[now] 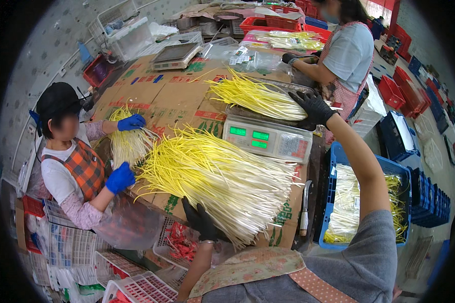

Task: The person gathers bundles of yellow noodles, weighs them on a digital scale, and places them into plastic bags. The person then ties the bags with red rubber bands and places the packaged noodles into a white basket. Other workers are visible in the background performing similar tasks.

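Observation:
My left hand [200, 221], in a black glove, touches the lower edge of a big pile of yellow-and-white vegetable stalks, likely garlic chives [220, 178]. Whether its fingers grip any stalks cannot be told. My right hand [311, 108], also in a black glove, lies over the white ends of a smaller stalk bundle [261, 98] on the pan of a digital scale [267, 139]; its underside is hidden, so its grip is unclear. The scale's green displays are lit. A knife with a pale handle [304, 221] lies on the table's right edge.
At left, a co-worker's blue-gloved hands [120, 178] handle another stalk bundle [127, 146]. A second co-worker [345, 57] stands at the far right side. A blue crate [328, 212] holds bagged stalks. A second scale [174, 56] and plastic bags [246, 60] lie farther back; baskets [140, 289] stand below left.

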{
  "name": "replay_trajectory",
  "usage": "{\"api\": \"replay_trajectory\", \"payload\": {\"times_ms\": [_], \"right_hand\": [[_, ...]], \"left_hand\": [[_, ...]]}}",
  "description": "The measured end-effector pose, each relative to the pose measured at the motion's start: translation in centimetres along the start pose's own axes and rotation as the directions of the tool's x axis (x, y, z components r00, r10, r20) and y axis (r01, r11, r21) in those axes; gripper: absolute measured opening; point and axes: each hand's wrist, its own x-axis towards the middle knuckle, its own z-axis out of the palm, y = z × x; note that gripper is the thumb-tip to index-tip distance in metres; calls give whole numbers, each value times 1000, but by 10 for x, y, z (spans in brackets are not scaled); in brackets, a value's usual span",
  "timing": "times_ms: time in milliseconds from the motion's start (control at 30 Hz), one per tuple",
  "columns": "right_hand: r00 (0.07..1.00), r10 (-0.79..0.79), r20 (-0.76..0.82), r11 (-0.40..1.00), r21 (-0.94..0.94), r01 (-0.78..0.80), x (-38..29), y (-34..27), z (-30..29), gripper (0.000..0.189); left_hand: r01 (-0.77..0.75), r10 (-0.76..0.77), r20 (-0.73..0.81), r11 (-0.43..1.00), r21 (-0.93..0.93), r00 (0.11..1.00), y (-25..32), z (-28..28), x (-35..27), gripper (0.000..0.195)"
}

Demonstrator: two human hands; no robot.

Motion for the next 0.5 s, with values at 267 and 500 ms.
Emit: {"api": "replay_trajectory", "payload": {"times_ms": [267, 500], "right_hand": [[999, 33, -7, 996, 79, -32, -15, 1, -19, 97], [623, 511, -592, 819, 554, -146, -72, -15, -90, 57]], "left_hand": [[36, -36, 6, 999, -14, 999, -5, 0, 1, 51], [30, -28, 15, 990, -139, 999, 2, -1, 0, 50]]}}
